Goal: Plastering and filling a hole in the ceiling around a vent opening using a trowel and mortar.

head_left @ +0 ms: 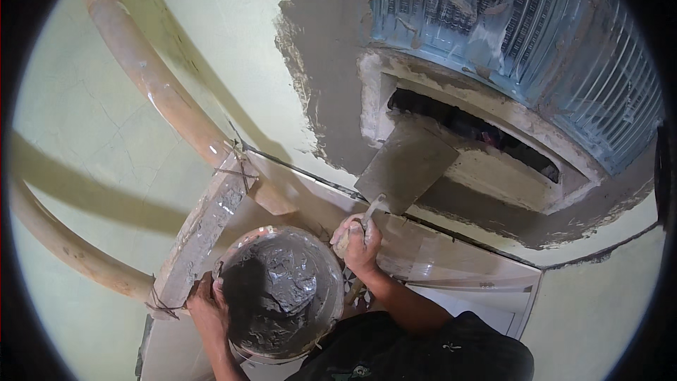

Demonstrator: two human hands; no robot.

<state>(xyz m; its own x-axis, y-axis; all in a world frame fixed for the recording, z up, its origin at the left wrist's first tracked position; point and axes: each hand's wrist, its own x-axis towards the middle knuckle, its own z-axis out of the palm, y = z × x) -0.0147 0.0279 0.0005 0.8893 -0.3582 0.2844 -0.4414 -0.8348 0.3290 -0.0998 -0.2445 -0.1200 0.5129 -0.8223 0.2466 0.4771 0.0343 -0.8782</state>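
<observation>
My right hand (358,243) is closed round the handle of a trowel (410,162). Its flat, grey-smeared blade points up and away, in front of the lower left part of a rectangular wall recess (504,173). My left hand (209,302) grips the left rim of a round bucket (337,268), beside a mortar-smeared plank. Wet grey mortar (289,286) lies in the bucket, its left side in shadow. Fresh grey plaster (321,63) coats the wall left of the recess and runs beneath it.
Two bamboo poles (151,74) (77,254) stand on the left, tied with wire to the plank (204,236). Above the recess is a smeared bluish ribbed glass panel (522,21). A tiled ledge (451,257) runs below the wall.
</observation>
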